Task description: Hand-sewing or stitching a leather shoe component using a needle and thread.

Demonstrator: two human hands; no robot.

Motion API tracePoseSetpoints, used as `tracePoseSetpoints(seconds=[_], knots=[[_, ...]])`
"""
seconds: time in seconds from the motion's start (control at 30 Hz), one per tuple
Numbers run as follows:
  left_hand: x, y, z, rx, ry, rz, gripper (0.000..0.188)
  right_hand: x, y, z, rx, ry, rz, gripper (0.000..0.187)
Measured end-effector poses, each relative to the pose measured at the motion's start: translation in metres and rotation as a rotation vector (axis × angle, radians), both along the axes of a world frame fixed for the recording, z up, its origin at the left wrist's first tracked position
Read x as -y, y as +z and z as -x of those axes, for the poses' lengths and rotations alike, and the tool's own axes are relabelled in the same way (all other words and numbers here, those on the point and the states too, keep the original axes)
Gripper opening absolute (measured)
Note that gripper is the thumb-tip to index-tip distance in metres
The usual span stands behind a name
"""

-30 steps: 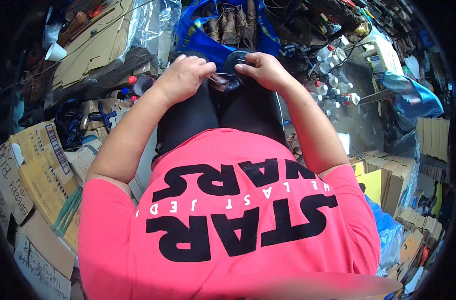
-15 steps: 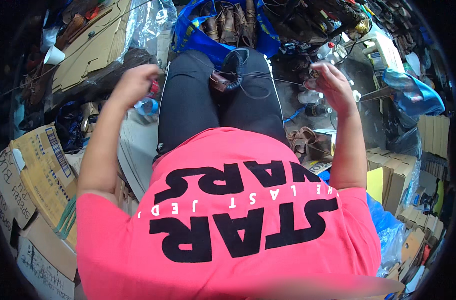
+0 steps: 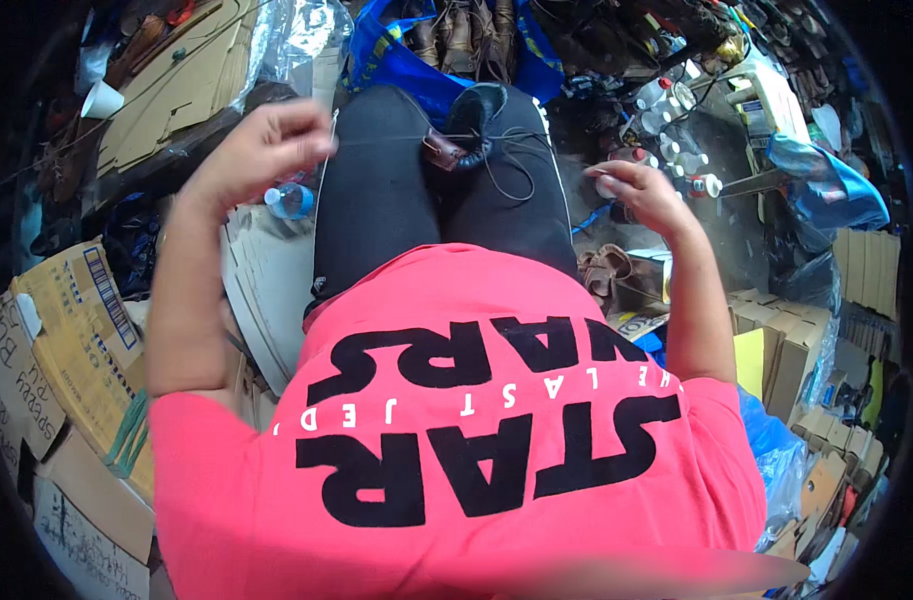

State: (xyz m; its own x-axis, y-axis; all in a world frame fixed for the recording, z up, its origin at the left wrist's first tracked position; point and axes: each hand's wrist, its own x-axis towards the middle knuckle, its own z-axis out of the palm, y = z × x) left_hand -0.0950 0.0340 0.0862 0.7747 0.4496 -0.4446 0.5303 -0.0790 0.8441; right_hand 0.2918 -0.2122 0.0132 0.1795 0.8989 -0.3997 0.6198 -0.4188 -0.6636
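A dark shoe (image 3: 474, 115) with a brown leather part is held between my thighs, its opening toward the far side. From it a thin dark thread (image 3: 387, 139) runs left to my left hand (image 3: 267, 150), raised beside my left thigh with its fingers curled shut on it. Slack loops of the thread (image 3: 525, 182) lie over my right thigh. My right hand (image 3: 649, 197) is off to the right of that thigh, thumb and fingers pinched together; what they hold is too small to make out.
Beyond my knees stands a blue bag (image 3: 402, 62) filled with brown shoes (image 3: 460, 45). Several bottles (image 3: 657, 122) stand at the right, near a blue plastic bag (image 3: 827, 185). Cardboard boxes (image 3: 82, 320) are stacked at the left, with a plastic bottle (image 3: 290, 200) by my left thigh.
My left hand has shifted slightly up. My right hand has moved down and inward, its fingers now pinched. The thread right of the shoe has gone from stretched to slack loops.
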Motion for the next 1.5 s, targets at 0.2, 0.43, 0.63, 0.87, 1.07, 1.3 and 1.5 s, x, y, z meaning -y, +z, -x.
tracePoseSetpoints(seconds=[0.2,0.43,0.63,0.87,1.07,1.3,1.5], knots=[[-0.142,0.044,0.213,-0.859,0.471,-1.186,0.028,0.171,-0.018,-0.204,0.641,-0.512,0.208,0.037],[-0.057,-0.041,0.084,-0.271,0.478,-0.844,0.029,0.089,-0.023,-0.103,0.393,-0.265,0.064,0.047],[0.044,-0.081,-0.057,0.299,-0.021,-0.606,0.028,-0.033,0.0,0.076,-0.531,-0.095,-0.148,0.039],[0.014,-0.078,-0.009,0.146,0.112,-0.342,0.025,-0.03,-0.021,0.05,-0.55,-0.24,-0.086,0.025],[0.054,-0.068,-0.043,0.084,-0.153,-0.96,0.043,-0.036,-0.029,0.046,-0.521,-0.303,-0.152,0.033],[0.021,-0.071,-0.004,0.181,0.022,-0.274,0.02,-0.018,-0.033,0.008,-0.517,-0.477,-0.27,0.03],[-0.042,-0.098,0.105,0.119,0.441,0.026,0.02,0.022,-0.035,-0.04,-0.575,-0.598,-0.27,0.021]])
